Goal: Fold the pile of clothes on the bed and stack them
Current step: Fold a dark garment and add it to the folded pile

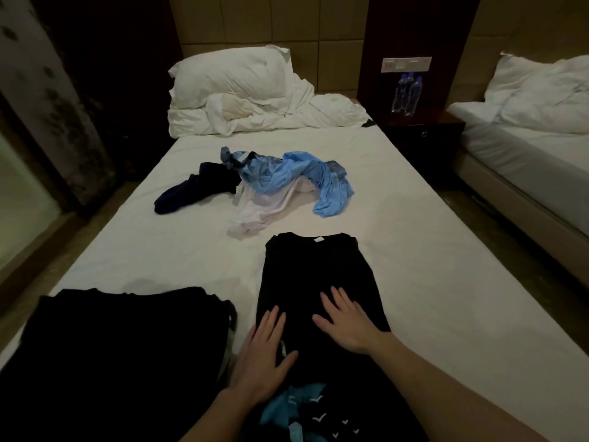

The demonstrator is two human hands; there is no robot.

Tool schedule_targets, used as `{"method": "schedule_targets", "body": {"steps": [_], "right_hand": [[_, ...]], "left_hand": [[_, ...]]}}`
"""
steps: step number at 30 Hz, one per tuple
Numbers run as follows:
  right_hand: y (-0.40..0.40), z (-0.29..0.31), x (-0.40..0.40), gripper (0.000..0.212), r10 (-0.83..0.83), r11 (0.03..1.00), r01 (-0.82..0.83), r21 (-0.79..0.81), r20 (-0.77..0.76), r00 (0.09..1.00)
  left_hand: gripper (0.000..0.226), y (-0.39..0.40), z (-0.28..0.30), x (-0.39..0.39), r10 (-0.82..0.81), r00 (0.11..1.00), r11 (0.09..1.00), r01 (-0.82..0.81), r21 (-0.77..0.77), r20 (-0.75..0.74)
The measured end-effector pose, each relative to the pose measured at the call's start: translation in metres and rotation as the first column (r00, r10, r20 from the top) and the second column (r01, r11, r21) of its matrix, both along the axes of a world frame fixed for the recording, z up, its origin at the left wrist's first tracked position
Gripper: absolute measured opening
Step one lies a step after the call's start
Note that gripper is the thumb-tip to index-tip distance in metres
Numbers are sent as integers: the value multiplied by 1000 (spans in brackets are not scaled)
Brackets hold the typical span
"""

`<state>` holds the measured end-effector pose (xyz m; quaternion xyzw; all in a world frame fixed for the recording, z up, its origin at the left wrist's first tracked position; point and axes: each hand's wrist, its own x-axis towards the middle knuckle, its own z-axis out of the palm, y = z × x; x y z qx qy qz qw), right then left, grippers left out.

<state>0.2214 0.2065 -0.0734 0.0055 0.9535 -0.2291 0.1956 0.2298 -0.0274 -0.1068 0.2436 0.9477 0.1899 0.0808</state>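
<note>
- The left hand (pixel 264 349) lay flat on the black T-shirt (pixel 315 282), with the fingers straight and close together and the thumb spread to the side; it gripped nothing.
- The right hand (pixel 347 320) also rested flat on the same shirt, just beside the left one, with the fingers straight and a little apart, and it held nothing.
- The black T-shirt was spread along the white bed (pixel 414 218) in front of the person, folded narrow, with its collar at the far end and a blue and white print at the near end.
- To the left of it, near but apart, a stack of dark folded clothes (pixel 127 346) lay on the sheet.
- Farther up the bed was the unfolded pile: a light blue garment (pixel 287 177), a navy garment (pixel 191 189) and a white garment (pixel 258 208), touching one another.
- At the head of the bed there were a white pillow (pixel 229 74) and a crumpled duvet (pixel 287 116).
- Two water bottles (pixel 406 94) stood on the nightstand (pixel 424 135) between this bed and a second bed (pixel 526 138).
</note>
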Motion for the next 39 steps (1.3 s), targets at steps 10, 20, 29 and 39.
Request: {"method": "schedule_targets", "body": {"steps": [10,20,29,39], "right_hand": [[26,-13,154,67,-388,905,422,63,-291,875],[17,-15,274,27,-520,811,444,-381,-122,845],[10,-9,316,49,-569,804,484,-345,-213,794],[-27,6,331,48,-516,857,429,-286,-456,725]], "left_hand": [[82,-11,6,100,254,941,886,-319,336,224],[54,-38,17,228,233,893,792,-403,458,385],[25,-68,31,255,516,783,660,-622,422,346],[41,-56,35,269,149,969,981,-170,-96,-199]]}}
